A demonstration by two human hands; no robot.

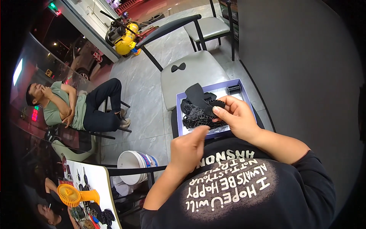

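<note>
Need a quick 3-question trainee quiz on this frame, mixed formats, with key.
1. True or false: the right hand pinches a black fabric piece over the shallow purple-rimmed box.
2. What lies in the box under that piece? A) black netting B) a yellow fan C) a white bucket
3. Fill in: the left hand is closed in a ____, thumb near the box's near edge.

Key: 1 true; 2 A; 3 fist

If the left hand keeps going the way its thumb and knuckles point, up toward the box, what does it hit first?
Probably the near rim of the shallow purple box, then the tangle of black netting inside it. The left hand seems just short of that rim, though depth is hard to judge.
</note>
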